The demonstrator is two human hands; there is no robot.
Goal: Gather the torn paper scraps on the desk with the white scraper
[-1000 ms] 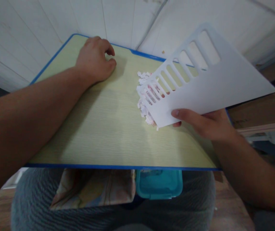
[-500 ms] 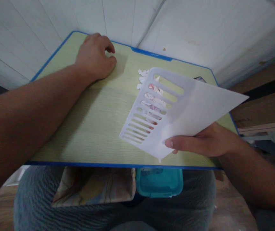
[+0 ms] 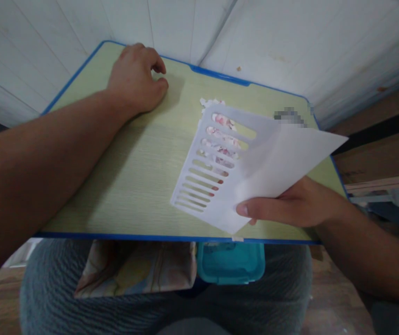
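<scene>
a teal container (image 3: 232, 264) and a patterned cloth (image 3: 140, 272) sit below the near edge of the table (image 3: 129, 181). the right hand (image 3: 293, 204) grips a white slotted sheet (image 3: 255, 177) above it, thumb on top. paper scraps (image 3: 206, 104) show through the slots and past its edge. farther off, the left hand (image 3: 136, 79) rests loosely curled, thumb apart from fingers.

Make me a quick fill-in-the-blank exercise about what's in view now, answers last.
1. The right hand holds a slotted sheet coloured ____.
2. The tabletop has a border that is ____.
3. Small scraps show through the sheet's ____.
4. The turquoise container sits to the ____ of the patterned fabric.

Missing words: white; blue; slots; right.
</scene>
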